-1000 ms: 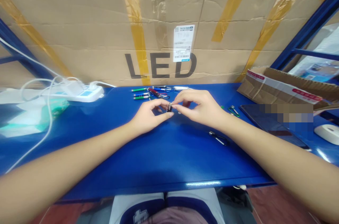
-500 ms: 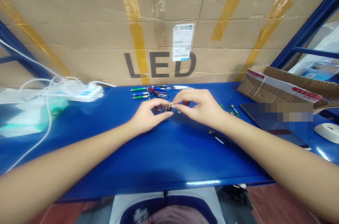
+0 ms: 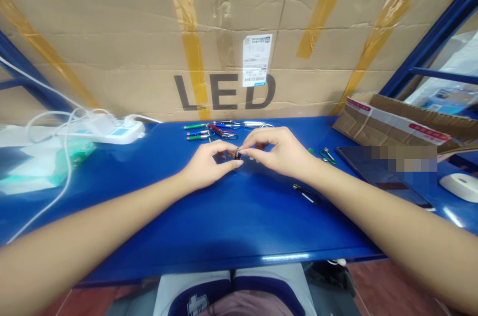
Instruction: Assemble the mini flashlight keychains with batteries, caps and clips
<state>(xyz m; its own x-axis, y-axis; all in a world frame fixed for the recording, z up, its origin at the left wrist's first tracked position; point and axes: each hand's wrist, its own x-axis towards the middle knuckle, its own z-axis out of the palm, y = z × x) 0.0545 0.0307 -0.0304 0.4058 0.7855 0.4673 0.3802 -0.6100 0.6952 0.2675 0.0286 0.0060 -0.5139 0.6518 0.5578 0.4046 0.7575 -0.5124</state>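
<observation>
Between the thumb and fingertips of my left hand (image 3: pixel 204 166) is a small black tube (image 3: pixel 237 155) with a silvery end. My right hand (image 3: pixel 284 151) pinches at the tube's upper end, its thumb and forefinger pressed together; whatever they grip is too small to make out. A small round silvery disc (image 3: pixel 251 158) lies on the table just under my right fingertips. Behind my hands is a group of slim metal penlights in green (image 3: pixel 194 126), blue (image 3: pixel 197 133) and dark red (image 3: pixel 220 130). A black tube-like piece with a clip (image 3: pixel 306 193) rests below my right wrist.
A green clip-like piece (image 3: pixel 328 156) lies beyond my right forearm, near a dark phone-like slab (image 3: pixel 358 166), a white mouse (image 3: pixel 460 186) and an open cardboard box (image 3: pixel 396 122). On the left are a white power strip (image 3: pixel 127 132) and cables. A large carton (image 3: pixel 142 57) stands behind the blue table (image 3: pixel 224 226).
My hands stay together at the small black tube, with only a very slight shift of the fingers. The whole view has moved a little; the things on the table lie as before.
</observation>
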